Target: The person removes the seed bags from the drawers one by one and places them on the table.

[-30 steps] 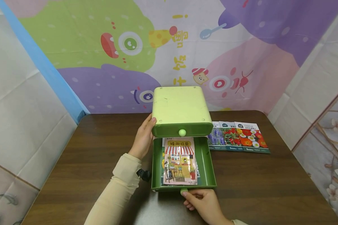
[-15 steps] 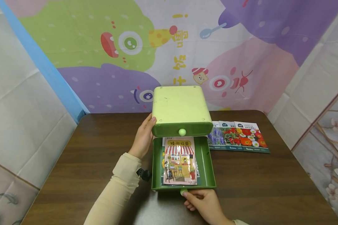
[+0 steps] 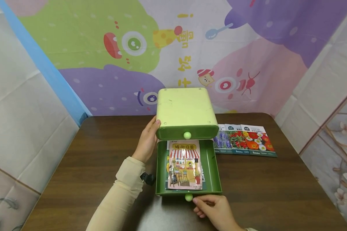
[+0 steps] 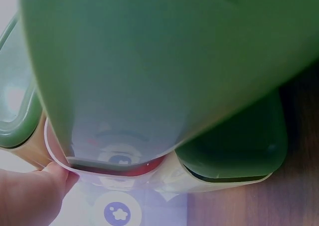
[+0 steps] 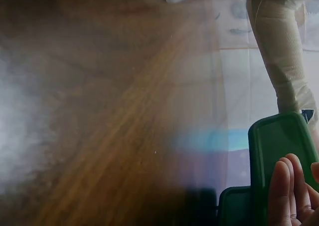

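Observation:
A small drawer cabinet [image 3: 185, 106] with a light green top stands on the table, a drawer [image 3: 211, 166] pulled far out below its top drawer. A pink seed packet [image 3: 185, 170] with a striped awning lies in that drawer, over other packets mostly hidden beneath. My left hand [image 3: 146, 142] rests along the cabinet's left side, thumb at the front corner; its other fingers are largely hidden. In the left wrist view that hand touches the cabinet's rim [image 4: 70, 171]. Just right of the drawer's round knob [image 3: 189, 197], my right hand [image 3: 217, 210] holds nothing, its fingers loosely bent.
Several flower seed packets [image 3: 245, 141] overlap on the table [image 3: 110, 141] to the cabinet's right. A cartoon-printed cloth [image 3: 104, 86] hangs behind the table's back edge. In the left wrist view, a lower drawer [image 4: 239, 141] is closed.
My right hand has let go of the drawer knob and moved slightly right. The drawer and my left hand look unmoved.

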`<state>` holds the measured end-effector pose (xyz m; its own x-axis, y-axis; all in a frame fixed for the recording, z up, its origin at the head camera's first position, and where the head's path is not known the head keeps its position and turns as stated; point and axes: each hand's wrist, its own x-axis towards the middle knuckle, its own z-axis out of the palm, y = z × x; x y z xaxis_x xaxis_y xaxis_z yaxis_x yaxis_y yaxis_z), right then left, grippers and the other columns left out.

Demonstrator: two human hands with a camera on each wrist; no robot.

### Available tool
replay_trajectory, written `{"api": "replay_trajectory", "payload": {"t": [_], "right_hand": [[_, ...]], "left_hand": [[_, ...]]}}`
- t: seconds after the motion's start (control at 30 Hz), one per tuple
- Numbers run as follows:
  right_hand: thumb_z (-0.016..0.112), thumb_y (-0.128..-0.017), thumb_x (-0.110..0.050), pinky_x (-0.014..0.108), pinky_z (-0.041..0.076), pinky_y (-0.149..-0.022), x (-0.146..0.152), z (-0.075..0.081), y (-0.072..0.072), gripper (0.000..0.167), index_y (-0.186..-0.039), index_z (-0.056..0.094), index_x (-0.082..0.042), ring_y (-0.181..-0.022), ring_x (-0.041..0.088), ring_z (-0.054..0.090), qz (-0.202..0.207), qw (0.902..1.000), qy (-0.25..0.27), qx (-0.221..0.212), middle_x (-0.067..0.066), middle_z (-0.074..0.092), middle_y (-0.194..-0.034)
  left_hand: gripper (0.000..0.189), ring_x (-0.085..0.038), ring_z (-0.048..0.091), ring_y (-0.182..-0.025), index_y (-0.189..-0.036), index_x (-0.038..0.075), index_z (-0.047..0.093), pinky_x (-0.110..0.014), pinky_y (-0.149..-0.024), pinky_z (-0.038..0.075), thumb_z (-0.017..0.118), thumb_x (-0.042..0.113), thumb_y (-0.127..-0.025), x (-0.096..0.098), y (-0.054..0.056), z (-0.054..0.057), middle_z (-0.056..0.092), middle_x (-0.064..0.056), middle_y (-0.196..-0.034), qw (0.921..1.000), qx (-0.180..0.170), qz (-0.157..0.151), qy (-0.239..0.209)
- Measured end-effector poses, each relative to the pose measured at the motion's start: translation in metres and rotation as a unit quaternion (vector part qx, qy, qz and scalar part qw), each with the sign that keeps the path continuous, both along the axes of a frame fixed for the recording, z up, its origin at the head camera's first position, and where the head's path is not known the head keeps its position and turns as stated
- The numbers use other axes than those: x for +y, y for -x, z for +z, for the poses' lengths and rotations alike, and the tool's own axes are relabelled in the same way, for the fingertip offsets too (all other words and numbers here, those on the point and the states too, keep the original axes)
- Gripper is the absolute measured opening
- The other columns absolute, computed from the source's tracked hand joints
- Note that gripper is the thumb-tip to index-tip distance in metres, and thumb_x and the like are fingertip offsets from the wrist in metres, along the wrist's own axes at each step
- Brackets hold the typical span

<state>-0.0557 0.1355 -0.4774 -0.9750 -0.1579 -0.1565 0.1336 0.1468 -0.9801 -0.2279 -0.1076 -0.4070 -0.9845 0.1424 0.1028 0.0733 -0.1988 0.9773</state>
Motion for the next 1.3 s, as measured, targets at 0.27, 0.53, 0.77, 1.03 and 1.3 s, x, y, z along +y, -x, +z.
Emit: {"api": "replay_trajectory", "payload": {"t": [0.27, 0.53, 0.77, 1.03, 1.3], "right_hand": [[0.072, -0.089, -0.013, 0.031, 0.059, -0.057, 0.005, 0.017, -0.009, 0.024, -0.092, 0.072, 0.011, -0.058, 0.011, 0.068, 0.008, 0.9994, -0.001, 0.032, 0.015, 0.073, -0.072], [0.067, -0.09, 0.0, 0.032, 0.058, -0.054, 0.01, 0.043, -0.003, 0.009, -0.086, 0.071, 0.007, -0.062, 0.004, 0.068, 0.023, 0.9827, 0.013, 0.183, 0.017, 0.071, -0.069], [0.066, -0.087, 0.007, 0.026, 0.057, -0.055, 0.011, 0.058, 0.022, 0.007, -0.083, 0.071, 0.004, -0.063, 0.002, 0.067, 0.005, 0.9593, 0.001, 0.282, 0.016, 0.07, -0.068], [0.068, -0.089, 0.002, 0.023, 0.055, -0.055, 0.013, 0.069, 0.058, 0.009, -0.087, 0.074, -0.004, -0.063, 0.004, 0.065, -0.003, 0.9424, -0.048, 0.331, 0.009, 0.072, -0.072], [0.066, -0.094, -0.01, 0.025, 0.057, -0.063, 0.009, 0.069, 0.085, 0.009, -0.095, 0.075, -0.007, -0.072, 0.016, 0.069, 0.029, 0.9477, -0.098, 0.302, 0.008, 0.075, -0.085]], "left_hand": [[0.066, -0.019, 0.035, -0.144, -0.157, 0.013, 0.02, -0.037, -0.12, 0.027, 0.046, 0.04, -0.103, 0.001, -0.002, 0.001, 0.026, -0.004, -0.161, 1.0, -0.001, 0.0, -0.005], [0.065, -0.019, 0.034, -0.145, -0.157, 0.013, 0.019, -0.037, -0.12, 0.027, 0.045, 0.04, -0.104, 0.0, -0.001, 0.001, 0.026, -0.004, -0.161, 1.0, 0.003, -0.001, -0.004], [0.066, -0.021, 0.036, -0.144, -0.157, 0.012, 0.019, -0.039, -0.12, 0.028, 0.045, 0.041, -0.103, 0.0, -0.001, 0.0, 0.027, -0.005, -0.161, 1.0, 0.005, -0.002, -0.003], [0.065, -0.02, 0.036, -0.144, -0.157, 0.013, 0.02, -0.039, -0.119, 0.029, 0.044, 0.041, -0.104, -0.001, -0.001, -0.001, 0.027, -0.004, -0.16, 0.9999, 0.013, -0.008, -0.002], [0.065, -0.019, 0.036, -0.144, -0.157, 0.013, 0.02, -0.038, -0.119, 0.029, 0.045, 0.042, -0.104, -0.001, 0.0, -0.002, 0.027, -0.004, -0.16, 0.9999, 0.013, -0.007, -0.005]]}}
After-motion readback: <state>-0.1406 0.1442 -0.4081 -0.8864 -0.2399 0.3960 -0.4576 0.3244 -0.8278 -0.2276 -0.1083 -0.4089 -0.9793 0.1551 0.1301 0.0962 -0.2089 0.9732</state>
